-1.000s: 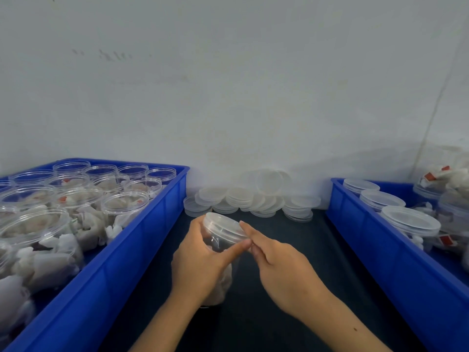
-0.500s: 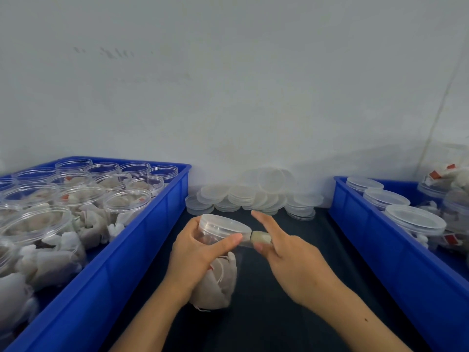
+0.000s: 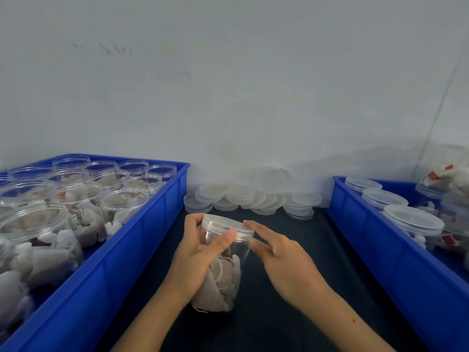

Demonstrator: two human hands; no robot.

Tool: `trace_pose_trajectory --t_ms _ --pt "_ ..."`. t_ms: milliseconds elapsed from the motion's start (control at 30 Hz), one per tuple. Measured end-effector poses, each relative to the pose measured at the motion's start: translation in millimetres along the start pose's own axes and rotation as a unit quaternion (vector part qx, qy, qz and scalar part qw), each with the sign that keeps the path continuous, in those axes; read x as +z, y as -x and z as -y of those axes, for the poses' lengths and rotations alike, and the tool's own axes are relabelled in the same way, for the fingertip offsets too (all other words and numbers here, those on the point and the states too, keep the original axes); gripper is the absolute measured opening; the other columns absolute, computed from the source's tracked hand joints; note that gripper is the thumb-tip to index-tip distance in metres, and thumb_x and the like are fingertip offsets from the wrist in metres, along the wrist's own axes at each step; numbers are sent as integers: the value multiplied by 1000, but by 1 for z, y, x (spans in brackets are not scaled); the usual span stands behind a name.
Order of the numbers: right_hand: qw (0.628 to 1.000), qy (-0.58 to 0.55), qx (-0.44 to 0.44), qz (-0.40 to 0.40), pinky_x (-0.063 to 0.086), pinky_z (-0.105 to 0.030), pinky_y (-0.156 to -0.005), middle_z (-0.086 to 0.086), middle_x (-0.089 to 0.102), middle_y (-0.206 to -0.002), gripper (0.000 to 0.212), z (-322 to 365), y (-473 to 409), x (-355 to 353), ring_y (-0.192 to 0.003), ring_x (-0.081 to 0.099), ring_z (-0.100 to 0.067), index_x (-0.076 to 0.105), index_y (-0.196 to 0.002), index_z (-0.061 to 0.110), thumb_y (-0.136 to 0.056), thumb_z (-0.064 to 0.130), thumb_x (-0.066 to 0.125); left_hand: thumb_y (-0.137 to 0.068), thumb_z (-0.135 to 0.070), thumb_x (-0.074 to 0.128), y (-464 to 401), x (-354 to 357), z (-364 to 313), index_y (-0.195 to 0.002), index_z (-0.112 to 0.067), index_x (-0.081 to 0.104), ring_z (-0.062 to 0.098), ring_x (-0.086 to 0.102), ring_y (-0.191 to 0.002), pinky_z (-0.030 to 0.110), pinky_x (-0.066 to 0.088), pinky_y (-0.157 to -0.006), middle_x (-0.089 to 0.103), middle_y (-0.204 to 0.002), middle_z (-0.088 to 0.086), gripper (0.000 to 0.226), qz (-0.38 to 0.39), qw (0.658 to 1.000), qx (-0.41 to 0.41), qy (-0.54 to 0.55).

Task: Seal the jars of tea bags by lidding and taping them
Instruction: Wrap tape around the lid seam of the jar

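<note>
Clear plastic is all that shows of the jar [image 3: 224,252], which stands on the dark table [image 3: 291,321] between the two blue bins, near the person, with tea bags [image 3: 220,283] heaped in its lower half. Its lid [image 3: 227,226] is already on, so the step in hand looks like taping the seam where lid meets jar wall, though no strip of tape can be made out on it. The left hand [image 3: 200,252] grips the jar from the left, fingers curled behind it and thumb laid across the front just under the lid. The right hand [image 3: 276,257] holds nothing; its fingers are nearly straight, their tips touching the right edge of the lid. Next, I judge, the jar must be turned in the left hand while the right fingers press round the seam, and then it belongs with the lidded jars [image 3: 396,209] in the right bin [image 3: 380,252]. Open jars [image 3: 76,194] fill the left bin [image 3: 132,250], and spare lids [image 3: 251,196] are piled at the far wall.
</note>
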State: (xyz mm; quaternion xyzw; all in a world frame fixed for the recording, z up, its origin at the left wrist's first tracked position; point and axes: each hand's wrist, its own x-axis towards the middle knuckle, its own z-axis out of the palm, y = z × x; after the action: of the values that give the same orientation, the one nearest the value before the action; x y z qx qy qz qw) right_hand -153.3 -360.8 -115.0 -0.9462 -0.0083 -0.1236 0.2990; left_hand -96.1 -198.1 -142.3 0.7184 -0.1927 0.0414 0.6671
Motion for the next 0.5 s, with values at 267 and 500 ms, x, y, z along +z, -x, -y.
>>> trace_pose_trajectory --t_ms 267,500 --pt "999 28 14 -18 54 -33 -73 12 56 -85 41 12 8 3 -78 58 -8 30 -142 52 -103 41 32 -37 -87 62 2 10 -7 -130 -41 37 -5 51 -99 23 42 -84 49 -105 -29 106 -81 983 26 -163" --pt "999 9 12 44 48 -27 -75 7 61 -79 50 18 10 -4 -79 61 -10 12 -151 41 -103 44 28 -38 -65 86 -5 -7 -2 -118 -30 57 -2 65 -91 15 50 -70 68 -102 -10 92 -47 998 -30 -5"
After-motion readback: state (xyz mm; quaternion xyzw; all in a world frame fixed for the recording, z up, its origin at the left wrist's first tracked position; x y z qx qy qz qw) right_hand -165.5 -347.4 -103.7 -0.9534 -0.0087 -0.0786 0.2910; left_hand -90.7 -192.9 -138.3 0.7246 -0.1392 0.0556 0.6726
